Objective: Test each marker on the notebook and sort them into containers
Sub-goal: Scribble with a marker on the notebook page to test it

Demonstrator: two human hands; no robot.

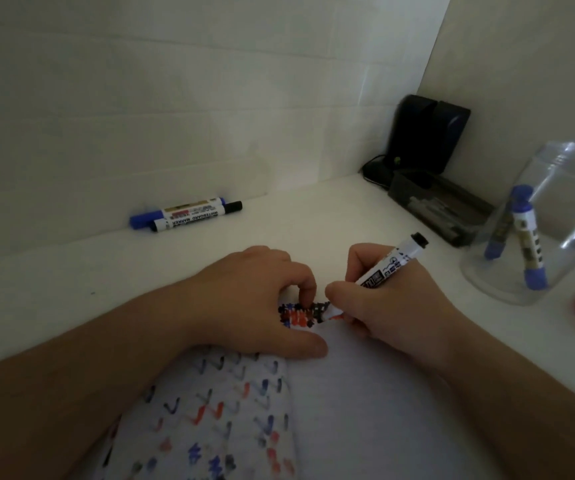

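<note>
Gripping black marker [391, 265], right hand [396, 306], tip hidden

a single head-worn wide-angle camera looks forward and steeply down from close above the near edge of the white desk [279, 216], with both forearms entering from the bottom of the picture. it faces the desk's far edge against the wall, and the far right corner sits at upper right, lines bowed by the lens.
</note>
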